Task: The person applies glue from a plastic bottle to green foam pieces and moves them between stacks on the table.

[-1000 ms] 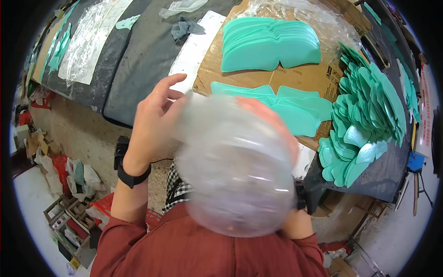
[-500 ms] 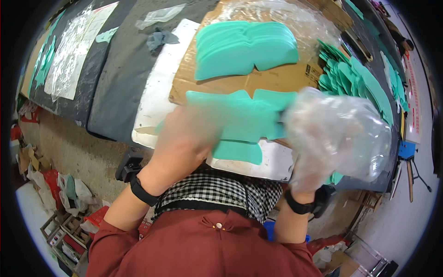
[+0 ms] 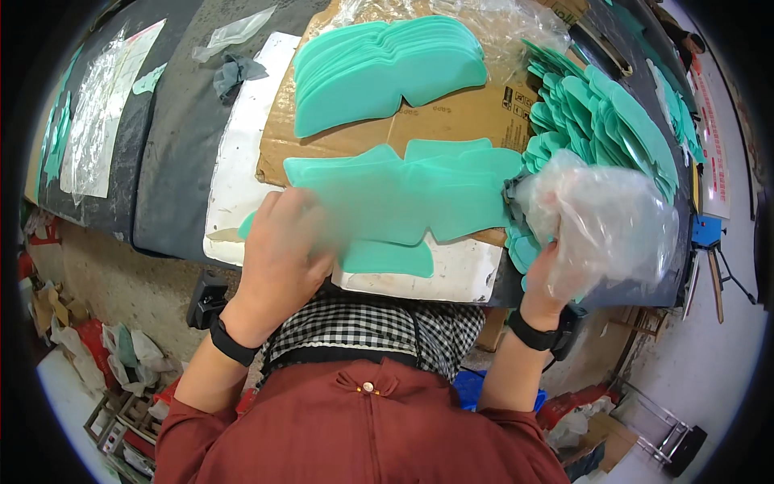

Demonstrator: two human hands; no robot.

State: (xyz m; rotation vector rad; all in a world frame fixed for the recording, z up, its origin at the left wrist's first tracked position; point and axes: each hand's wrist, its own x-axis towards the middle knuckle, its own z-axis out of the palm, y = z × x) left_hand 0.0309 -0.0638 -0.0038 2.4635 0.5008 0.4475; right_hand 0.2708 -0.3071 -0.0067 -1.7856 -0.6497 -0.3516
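Observation:
Thin green wing-shaped sheets (image 3: 472,189) lie overlapping across the front of the cardboard. My left hand (image 3: 282,250) is at their left end, its fingers bent toward the sheets and smeared by motion, so what they grip is unclear. Another green piece (image 3: 387,260) shows below, over the white board. My right hand (image 3: 548,278) is closed on a crumpled clear plastic bag (image 3: 617,226), which covers most of its fingers. A small dark object (image 3: 510,194) sits at the bag's left edge, by the sheets' right end; its kind is unclear.
A neat stack of green sheets (image 3: 391,68) rests on the cardboard (image 3: 278,133) farther back. To the right is a loose heap of green pieces (image 3: 605,121). A white board (image 3: 226,206) lies beneath. A grey rag (image 3: 238,73) and clear plastic film (image 3: 234,34) are at the left.
The tabletop and everything on it have shifted left and slightly up in view. My right hand and the bag, blurred before, are sharper now. The left hand stays by the sheets' left end.

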